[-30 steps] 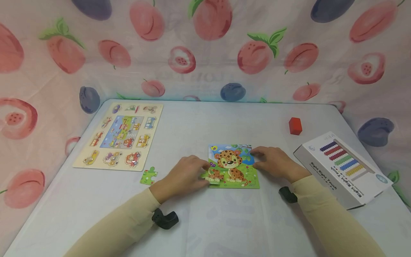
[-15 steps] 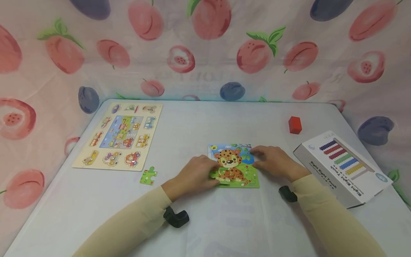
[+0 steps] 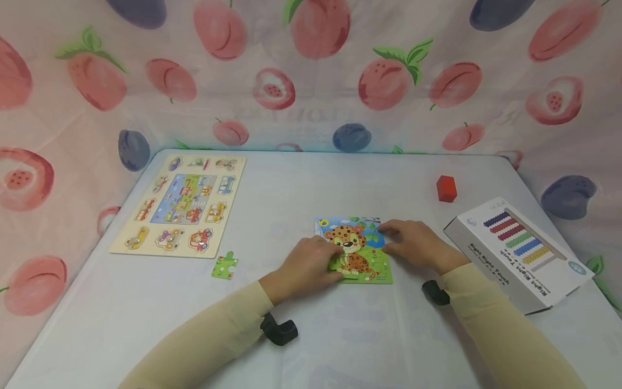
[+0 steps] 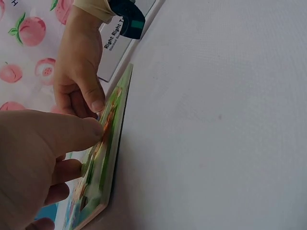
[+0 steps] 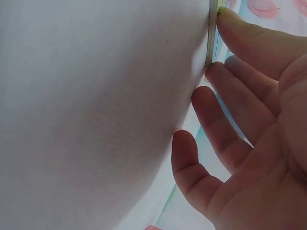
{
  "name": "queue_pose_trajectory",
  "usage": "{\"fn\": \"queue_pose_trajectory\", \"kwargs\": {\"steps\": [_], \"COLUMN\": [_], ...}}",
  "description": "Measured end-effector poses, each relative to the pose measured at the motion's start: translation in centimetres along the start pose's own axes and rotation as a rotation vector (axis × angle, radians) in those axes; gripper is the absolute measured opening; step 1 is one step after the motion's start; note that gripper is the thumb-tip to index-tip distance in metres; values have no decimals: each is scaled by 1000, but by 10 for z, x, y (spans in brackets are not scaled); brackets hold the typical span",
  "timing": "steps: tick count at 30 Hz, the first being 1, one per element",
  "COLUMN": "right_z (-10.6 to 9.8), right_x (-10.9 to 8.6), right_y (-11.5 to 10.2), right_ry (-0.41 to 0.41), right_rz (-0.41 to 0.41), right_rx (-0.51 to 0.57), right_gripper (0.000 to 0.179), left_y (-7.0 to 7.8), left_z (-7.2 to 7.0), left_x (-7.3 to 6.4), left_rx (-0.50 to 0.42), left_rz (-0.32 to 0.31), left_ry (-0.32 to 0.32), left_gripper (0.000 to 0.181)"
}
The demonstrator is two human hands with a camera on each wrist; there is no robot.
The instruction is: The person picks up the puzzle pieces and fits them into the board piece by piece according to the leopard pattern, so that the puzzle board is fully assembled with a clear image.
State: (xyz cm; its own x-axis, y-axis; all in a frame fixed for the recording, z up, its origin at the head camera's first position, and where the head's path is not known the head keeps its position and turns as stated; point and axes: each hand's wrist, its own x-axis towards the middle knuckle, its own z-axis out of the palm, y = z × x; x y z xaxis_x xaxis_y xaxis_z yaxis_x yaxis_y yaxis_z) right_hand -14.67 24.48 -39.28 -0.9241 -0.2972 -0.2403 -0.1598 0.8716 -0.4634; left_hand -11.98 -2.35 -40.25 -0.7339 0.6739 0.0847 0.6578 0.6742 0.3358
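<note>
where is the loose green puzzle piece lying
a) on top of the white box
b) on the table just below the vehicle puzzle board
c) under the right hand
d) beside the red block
b, the loose green puzzle piece lies flat on the table just in front of the vehicle puzzle board, left of the left hand.

Spotted orange leopard puzzle [image 3: 357, 251] (green border)

A staged play corner, likely set up for recording: a peach-print cloth [image 3: 311, 75] hangs as backdrop behind and beside a white tabletop [image 3: 311, 183], with children's toys around the hands: a vehicle puzzle [image 3: 182, 205] far left, a red block [image 3: 446, 189] and abacus box [image 3: 517, 254] right.
</note>
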Motion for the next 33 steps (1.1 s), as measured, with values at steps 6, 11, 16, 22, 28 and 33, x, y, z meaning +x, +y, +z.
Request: {"fn": "queue_pose_trajectory", "kwargs": {"steps": [6,11,16,22,28,33], "right_z": [0,1,1,1,1,1], "right_x": [0,0,-1,0,0,0], "right_y": [0,1,0,1,0,1], "right_ry": [1,11,18,21,20,17], "right_rz": [6,0,-5,-7,-4,-7], "right_rx": [-8,-10,-10,-8,-9,-17], "right_gripper": [51,51,51,51,51,51], "left_y": [4,6,7,8,9,9], "left_z": [4,6,8,10,10,11], "left_x": [2,3,4,5,5,5], "left_rx": [-8,2,12,29,39,30], "left_rz": [1,3,-5,-14,-14,-17], "left_ry": [17,47,55,48,63,68], "left_gripper": [39,40,40,42,40,42]}}
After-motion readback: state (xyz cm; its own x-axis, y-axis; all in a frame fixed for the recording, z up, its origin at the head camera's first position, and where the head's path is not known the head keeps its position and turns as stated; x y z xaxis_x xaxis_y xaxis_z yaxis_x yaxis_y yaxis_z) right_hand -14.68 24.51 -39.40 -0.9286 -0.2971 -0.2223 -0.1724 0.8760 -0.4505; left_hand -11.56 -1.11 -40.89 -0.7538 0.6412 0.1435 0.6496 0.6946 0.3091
